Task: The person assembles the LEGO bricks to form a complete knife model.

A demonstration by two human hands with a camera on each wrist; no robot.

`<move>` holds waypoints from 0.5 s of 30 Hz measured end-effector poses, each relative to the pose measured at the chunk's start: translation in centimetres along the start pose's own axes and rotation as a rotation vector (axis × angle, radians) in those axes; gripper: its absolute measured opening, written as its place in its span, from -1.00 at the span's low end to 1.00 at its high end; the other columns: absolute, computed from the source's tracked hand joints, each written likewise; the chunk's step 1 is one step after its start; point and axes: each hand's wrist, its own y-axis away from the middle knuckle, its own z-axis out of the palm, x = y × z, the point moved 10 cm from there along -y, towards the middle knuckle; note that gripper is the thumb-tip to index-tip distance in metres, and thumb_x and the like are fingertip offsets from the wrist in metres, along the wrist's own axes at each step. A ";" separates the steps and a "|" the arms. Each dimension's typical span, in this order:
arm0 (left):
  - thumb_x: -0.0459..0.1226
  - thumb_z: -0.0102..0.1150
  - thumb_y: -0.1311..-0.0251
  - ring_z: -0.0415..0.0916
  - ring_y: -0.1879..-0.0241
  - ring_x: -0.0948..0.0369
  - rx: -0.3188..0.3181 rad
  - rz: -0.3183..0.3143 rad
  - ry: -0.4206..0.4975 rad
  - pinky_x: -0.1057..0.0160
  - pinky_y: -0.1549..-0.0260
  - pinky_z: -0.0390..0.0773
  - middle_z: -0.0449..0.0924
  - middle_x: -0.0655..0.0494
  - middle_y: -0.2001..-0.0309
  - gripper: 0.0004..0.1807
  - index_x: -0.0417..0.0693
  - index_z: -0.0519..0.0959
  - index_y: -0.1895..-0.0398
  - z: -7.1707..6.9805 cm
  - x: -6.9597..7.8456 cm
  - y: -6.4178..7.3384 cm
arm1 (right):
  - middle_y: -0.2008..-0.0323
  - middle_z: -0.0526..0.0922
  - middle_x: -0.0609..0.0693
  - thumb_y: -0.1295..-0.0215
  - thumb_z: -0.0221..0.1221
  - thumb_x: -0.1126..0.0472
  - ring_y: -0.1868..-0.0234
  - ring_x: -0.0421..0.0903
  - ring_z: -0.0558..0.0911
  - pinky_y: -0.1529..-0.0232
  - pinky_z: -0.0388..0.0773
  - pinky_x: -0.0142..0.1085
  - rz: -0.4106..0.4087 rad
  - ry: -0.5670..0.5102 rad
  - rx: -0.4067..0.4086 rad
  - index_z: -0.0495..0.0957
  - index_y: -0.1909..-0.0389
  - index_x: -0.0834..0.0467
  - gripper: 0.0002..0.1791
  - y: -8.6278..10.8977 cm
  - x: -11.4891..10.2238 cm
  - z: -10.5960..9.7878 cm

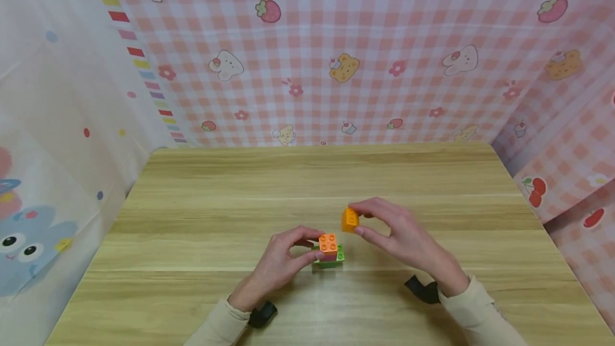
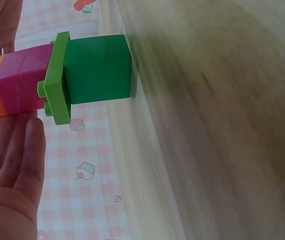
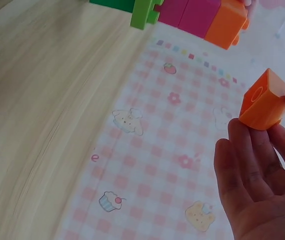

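A tower of toy building bricks stands upright on the table: a dark green brick (image 2: pixel 100 67) at the base, a wider light green plate (image 2: pixel 58 82), two magenta bricks (image 2: pixel 25 80), and an orange brick (image 1: pixel 328 243) with several studs on top. My left hand (image 1: pixel 284 260) holds the tower near its top, thumb on one side and fingers on the other. To the tower's right and a little beyond it, my right hand (image 1: pixel 403 234) pinches a yellow-orange sloped brick (image 1: pixel 349 220) between thumb and fingers. In the right wrist view that brick is raised, apart from the tower.
The wooden table (image 1: pixel 230 191) extends around both hands. A pink checked cloth (image 1: pixel 307 41) hangs behind its far edge, with a white curtain (image 1: pixel 57 95) at the left. Black straps (image 1: pixel 423 288) show by the wrists, near the beige sleeves.
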 end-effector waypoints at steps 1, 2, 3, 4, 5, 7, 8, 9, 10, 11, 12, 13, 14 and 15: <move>-0.20 0.42 -0.29 0.70 0.01 0.12 -0.001 -0.001 0.001 0.12 -0.07 0.68 0.72 0.09 -0.09 -0.64 -0.06 0.64 -0.11 0.0 0.0 0.0 | -0.11 0.68 -0.11 -0.36 0.37 0.27 -0.05 -0.09 0.68 -0.03 0.71 -0.07 -0.003 0.002 -0.003 0.59 -0.25 0.12 -0.55 0.0 -0.2 0.1; -0.20 0.42 -0.29 0.70 0.00 0.12 -0.001 -0.001 0.001 0.12 -0.07 0.68 0.72 0.09 -0.09 -0.64 -0.06 0.64 -0.11 0.0 0.0 0.0 | -0.12 0.68 -0.11 -0.36 0.37 0.27 -0.05 -0.09 0.67 -0.03 0.71 -0.07 -0.007 0.001 -0.005 0.59 -0.25 0.11 -0.55 0.0 -0.3 0.2; -0.20 0.42 -0.29 0.70 0.00 0.11 0.000 0.000 0.000 0.12 -0.07 0.68 0.72 0.09 -0.09 -0.64 -0.06 0.64 -0.11 0.0 0.0 0.1 | -0.12 0.68 -0.11 -0.36 0.37 0.26 -0.06 -0.10 0.67 -0.03 0.71 -0.08 -0.010 0.002 -0.008 0.59 -0.25 0.11 -0.55 0.0 -0.5 0.3; -0.20 0.42 -0.28 0.70 0.00 0.10 0.000 0.001 0.000 0.12 -0.07 0.68 0.72 0.09 -0.09 -0.64 -0.06 0.64 -0.11 0.0 0.0 0.1 | -0.12 0.68 -0.11 -0.37 0.37 0.26 -0.06 -0.10 0.67 -0.03 0.71 -0.09 -0.014 0.003 -0.009 0.59 -0.25 0.11 -0.55 0.0 -0.7 0.4; -0.20 0.42 -0.28 0.70 0.00 0.10 0.002 0.002 -0.002 0.12 -0.07 0.68 0.72 0.09 -0.09 -0.64 -0.06 0.65 -0.11 0.0 0.0 0.1 | -0.13 0.67 -0.11 -0.37 0.36 0.26 -0.06 -0.10 0.67 -0.03 0.71 -0.08 -0.018 -0.002 -0.011 0.58 -0.26 0.10 -0.55 -0.1 -0.8 0.5; -0.19 0.42 -0.28 0.69 0.00 0.12 0.003 0.007 -0.007 0.13 -0.07 0.68 0.72 0.10 -0.09 -0.63 -0.05 0.65 -0.12 0.0 0.0 0.1 | -0.13 0.67 -0.11 -0.38 0.36 0.26 -0.06 -0.11 0.66 -0.03 0.70 -0.10 -0.028 -0.004 -0.013 0.58 -0.26 0.09 -0.55 -0.1 -1.1 0.7; -0.19 0.42 -0.28 0.69 0.00 0.13 0.004 0.009 -0.010 0.13 -0.07 0.68 0.72 0.10 -0.09 -0.63 -0.05 0.65 -0.12 -0.1 0.0 0.1 | -0.14 0.67 -0.12 -0.38 0.36 0.26 -0.06 -0.12 0.66 -0.03 0.70 -0.11 -0.033 -0.008 -0.015 0.58 -0.26 0.09 -0.56 -0.2 -1.3 0.8; -0.19 0.42 -0.28 0.69 0.00 0.15 0.005 0.010 -0.013 0.12 -0.07 0.68 0.72 0.11 -0.09 -0.63 -0.05 0.65 -0.12 -0.1 0.0 0.1 | -0.14 0.67 -0.12 -0.38 0.36 0.26 -0.07 -0.12 0.66 -0.03 0.70 -0.11 -0.036 -0.013 -0.018 0.58 -0.26 0.08 -0.56 -0.2 -1.4 0.9; -0.19 0.42 -0.28 0.69 0.00 0.16 0.006 0.010 -0.015 0.12 -0.07 0.68 0.72 0.11 -0.09 -0.63 -0.05 0.65 -0.12 -0.1 0.0 0.1 | -0.14 0.66 -0.13 -0.38 0.36 0.25 -0.07 -0.12 0.66 -0.03 0.70 -0.10 -0.043 -0.018 -0.022 0.58 -0.26 0.07 -0.56 -0.2 -1.5 1.1; -0.19 0.43 -0.28 0.70 0.00 0.18 0.007 0.009 -0.017 0.11 -0.08 0.68 0.73 0.12 -0.09 -0.62 -0.04 0.65 -0.13 -0.1 0.0 0.1 | -0.14 0.66 -0.13 -0.38 0.36 0.25 -0.08 -0.12 0.66 -0.04 0.70 -0.09 -0.049 -0.024 -0.025 0.58 -0.26 0.07 -0.56 -0.2 -1.6 1.3; -0.19 0.42 -0.28 0.70 0.00 0.18 0.007 0.008 -0.019 0.09 -0.08 0.68 0.73 0.12 -0.09 -0.62 -0.05 0.65 -0.13 -0.1 0.0 0.1 | -0.14 0.67 -0.13 -0.38 0.36 0.26 -0.08 -0.12 0.66 -0.04 0.70 -0.08 -0.057 -0.028 -0.027 0.58 -0.26 0.07 -0.56 -0.3 -1.7 1.4; -0.19 0.43 -0.28 0.70 0.01 0.19 0.008 0.006 -0.021 0.08 -0.08 0.68 0.73 0.12 -0.09 -0.61 -0.05 0.65 -0.14 -0.1 0.0 0.1 | -0.13 0.67 -0.12 -0.37 0.36 0.26 -0.09 -0.13 0.66 -0.05 0.70 -0.06 -0.064 -0.034 -0.029 0.58 -0.25 0.08 -0.56 -0.3 -1.8 1.6; -0.19 0.43 -0.28 0.70 0.01 0.19 0.008 0.006 -0.024 0.08 -0.08 0.68 0.73 0.12 -0.09 -0.61 -0.05 0.65 -0.14 -0.1 0.0 0.2 | -0.13 0.67 -0.12 -0.37 0.36 0.27 -0.09 -0.13 0.66 -0.05 0.70 -0.04 -0.070 -0.040 -0.031 0.58 -0.25 0.08 -0.55 -0.3 -1.9 1.8; -0.20 0.42 -0.28 0.71 0.01 0.19 0.008 0.007 -0.027 0.07 -0.07 0.68 0.73 0.12 -0.09 -0.61 -0.05 0.65 -0.15 -0.1 0.0 0.2 | -0.13 0.67 -0.11 -0.37 0.36 0.27 -0.10 -0.13 0.66 -0.06 0.70 -0.03 -0.075 -0.044 -0.031 0.58 -0.25 0.09 -0.55 -0.3 -2.0 1.9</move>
